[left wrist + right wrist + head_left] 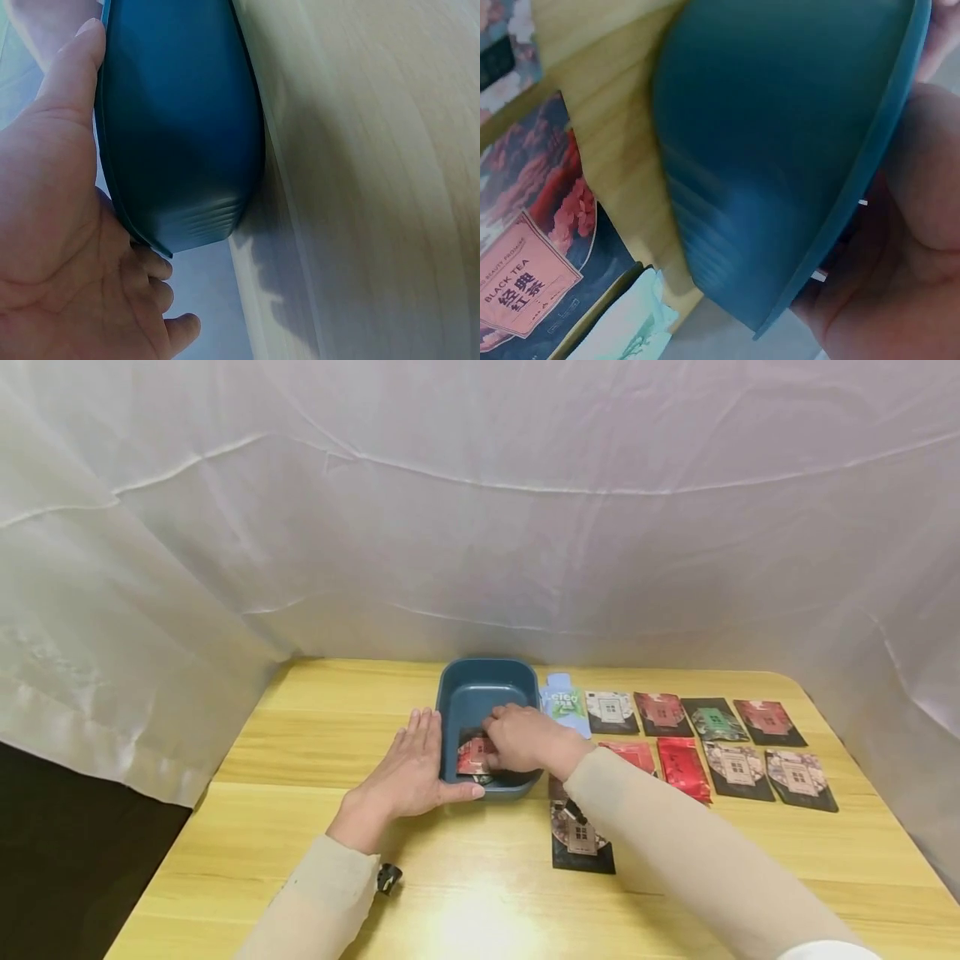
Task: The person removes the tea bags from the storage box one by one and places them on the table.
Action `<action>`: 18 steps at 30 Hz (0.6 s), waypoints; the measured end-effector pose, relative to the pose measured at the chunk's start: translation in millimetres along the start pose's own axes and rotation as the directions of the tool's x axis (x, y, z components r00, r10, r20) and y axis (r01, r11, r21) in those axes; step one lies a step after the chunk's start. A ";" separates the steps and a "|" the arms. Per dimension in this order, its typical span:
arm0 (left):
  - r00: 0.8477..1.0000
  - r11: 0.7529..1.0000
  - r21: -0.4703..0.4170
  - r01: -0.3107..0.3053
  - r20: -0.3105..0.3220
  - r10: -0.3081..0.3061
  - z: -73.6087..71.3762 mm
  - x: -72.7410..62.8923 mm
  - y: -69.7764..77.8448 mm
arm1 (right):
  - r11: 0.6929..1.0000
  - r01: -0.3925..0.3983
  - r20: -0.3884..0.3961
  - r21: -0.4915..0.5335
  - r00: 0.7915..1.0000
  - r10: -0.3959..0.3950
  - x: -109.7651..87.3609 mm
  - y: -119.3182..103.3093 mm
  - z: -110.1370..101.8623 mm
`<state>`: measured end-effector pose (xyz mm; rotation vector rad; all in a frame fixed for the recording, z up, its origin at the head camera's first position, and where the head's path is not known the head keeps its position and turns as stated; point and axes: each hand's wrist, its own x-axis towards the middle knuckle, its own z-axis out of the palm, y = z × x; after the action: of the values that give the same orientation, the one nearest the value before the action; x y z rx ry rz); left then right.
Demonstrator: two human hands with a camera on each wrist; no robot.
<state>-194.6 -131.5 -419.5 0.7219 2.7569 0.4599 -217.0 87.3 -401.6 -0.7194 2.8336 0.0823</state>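
Note:
A blue plastic bin (487,670) stands near the back edge of the table. My left hand (408,768) lies along its left side, fingers straight, with the thumb over the near rim; the left wrist view shows the palm (45,247) against that rim. Inside the bin, my right hand (525,737) has curled fingers and pinches the right edge of a red and black tea sachet (472,756). Another sachet edge peeks out beneath it. In the right wrist view the bin wall (765,150) hides most of the fingers.
Right of the bin lie rows of tea sachets, among them a light-blue one (566,706), a white one (611,710) and a shiny red one (682,768). A floral black sachet (583,839) lies nearer, partly under the right forearm. A pale curtain (480,560) hangs behind the table.

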 end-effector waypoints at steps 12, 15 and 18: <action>1.000 1.000 0.003 0.009 0.001 -0.009 -0.6 -1.3 0.6 | 0.994 -0.074 0.128 0.079 0.990 0.063 9.8 -3.9 0.5; 1.000 1.000 -0.002 0.009 0.003 -0.009 -0.3 -0.6 0.5 | 0.995 -0.071 0.129 0.075 0.990 0.061 11.8 -4.2 0.1; 1.000 1.000 0.001 0.010 0.002 -0.010 -0.2 -0.2 0.4 | 0.994 -0.070 0.119 0.079 0.991 0.061 13.4 -4.1 0.3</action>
<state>-194.3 -131.3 -419.2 0.7075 2.7580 0.4550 -226.5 77.5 -404.9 -0.5841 2.7312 0.0168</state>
